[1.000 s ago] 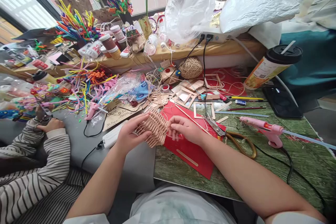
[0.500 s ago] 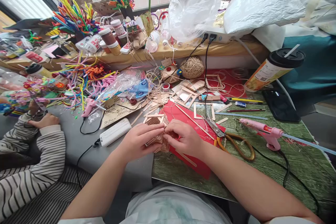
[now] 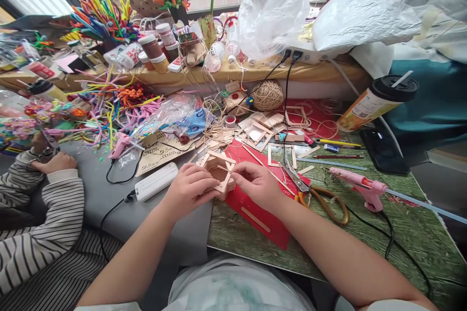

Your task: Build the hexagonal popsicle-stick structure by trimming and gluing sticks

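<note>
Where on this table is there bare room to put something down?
Bare: grey cover between the striped sleeve and white box's cord; green board between right glue gun's cord and right edge. Crowded: around twine ball and wooden frames.

container [image 3: 222, 157] partly hidden, glue stick [image 3: 426, 205] cropped

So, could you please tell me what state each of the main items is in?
Wooden stick box: open-topped, held
Left hand: gripping the box
Right hand: at its rim, grip unclear
Scissors: lying down, unheld
Right-hand glue gun: lying down, glue stick inserted
Drink cup: lid on, straw in, leaning
Phone: lying flat, screen dark
</note>
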`<state>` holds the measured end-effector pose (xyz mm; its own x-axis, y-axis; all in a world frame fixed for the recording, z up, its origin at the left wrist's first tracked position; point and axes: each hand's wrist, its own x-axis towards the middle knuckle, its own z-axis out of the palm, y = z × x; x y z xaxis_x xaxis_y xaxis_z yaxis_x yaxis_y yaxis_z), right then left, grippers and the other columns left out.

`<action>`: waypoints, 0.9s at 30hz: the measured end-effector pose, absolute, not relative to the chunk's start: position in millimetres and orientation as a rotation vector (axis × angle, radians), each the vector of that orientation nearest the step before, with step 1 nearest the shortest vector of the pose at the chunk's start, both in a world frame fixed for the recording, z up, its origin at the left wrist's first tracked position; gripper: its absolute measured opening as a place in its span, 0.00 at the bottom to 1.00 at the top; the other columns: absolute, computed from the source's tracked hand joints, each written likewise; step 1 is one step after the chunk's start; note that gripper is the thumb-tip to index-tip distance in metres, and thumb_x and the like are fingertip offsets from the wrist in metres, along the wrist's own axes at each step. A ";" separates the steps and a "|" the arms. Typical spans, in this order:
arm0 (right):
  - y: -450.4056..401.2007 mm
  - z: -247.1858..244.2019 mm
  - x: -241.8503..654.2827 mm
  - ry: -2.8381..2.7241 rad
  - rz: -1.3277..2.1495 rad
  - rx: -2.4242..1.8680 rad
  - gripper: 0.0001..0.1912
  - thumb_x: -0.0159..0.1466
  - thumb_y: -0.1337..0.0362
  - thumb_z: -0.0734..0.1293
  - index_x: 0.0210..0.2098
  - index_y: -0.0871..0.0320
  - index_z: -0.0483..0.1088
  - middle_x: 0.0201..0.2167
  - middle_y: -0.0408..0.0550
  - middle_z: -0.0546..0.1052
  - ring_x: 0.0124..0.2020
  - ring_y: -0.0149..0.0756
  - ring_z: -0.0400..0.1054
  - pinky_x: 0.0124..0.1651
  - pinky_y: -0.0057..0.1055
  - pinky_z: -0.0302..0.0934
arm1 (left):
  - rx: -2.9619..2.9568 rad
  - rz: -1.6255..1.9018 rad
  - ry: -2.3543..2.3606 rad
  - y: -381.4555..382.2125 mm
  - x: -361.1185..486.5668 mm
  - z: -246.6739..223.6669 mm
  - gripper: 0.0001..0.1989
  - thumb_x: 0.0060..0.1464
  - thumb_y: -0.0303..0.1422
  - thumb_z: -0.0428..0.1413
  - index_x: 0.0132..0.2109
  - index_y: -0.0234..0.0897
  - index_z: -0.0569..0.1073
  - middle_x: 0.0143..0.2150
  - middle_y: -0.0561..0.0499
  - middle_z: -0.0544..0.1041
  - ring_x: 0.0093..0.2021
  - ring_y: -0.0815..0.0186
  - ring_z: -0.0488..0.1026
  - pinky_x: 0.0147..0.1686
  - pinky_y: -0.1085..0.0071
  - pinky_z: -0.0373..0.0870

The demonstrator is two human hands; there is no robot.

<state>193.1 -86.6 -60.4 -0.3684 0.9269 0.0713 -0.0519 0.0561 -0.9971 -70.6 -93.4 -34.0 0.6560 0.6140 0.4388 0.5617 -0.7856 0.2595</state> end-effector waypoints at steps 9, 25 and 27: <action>-84.6 -61.8 194.8 -1.471 1.366 -1.036 0.15 0.71 0.50 0.69 0.45 0.55 0.79 0.38 0.48 0.80 0.37 0.37 0.71 0.42 0.34 0.66 | 2.674 0.889 0.817 -84.7 -68.1 -38.4 0.11 0.65 0.34 0.66 0.54 0.45 0.79 0.43 0.50 0.85 0.45 0.62 0.80 0.52 0.61 0.74; -74.6 -37.1 220.0 -2.183 0.859 -0.883 0.14 0.77 0.57 0.64 0.48 0.51 0.82 0.36 0.48 0.80 0.37 0.36 0.71 0.41 0.33 0.60 | 2.550 1.158 0.941 -78.0 -68.5 -39.7 0.24 0.61 0.39 0.69 0.62 0.45 0.75 0.50 0.45 0.84 0.49 0.57 0.81 0.53 0.57 0.75; -78.2 -36.8 217.8 -2.248 0.774 -0.872 0.15 0.78 0.58 0.62 0.47 0.51 0.82 0.36 0.48 0.79 0.37 0.36 0.71 0.40 0.33 0.59 | 2.636 1.060 0.925 -82.9 -67.9 -35.7 0.24 0.61 0.35 0.69 0.62 0.46 0.75 0.50 0.46 0.85 0.49 0.58 0.81 0.51 0.58 0.75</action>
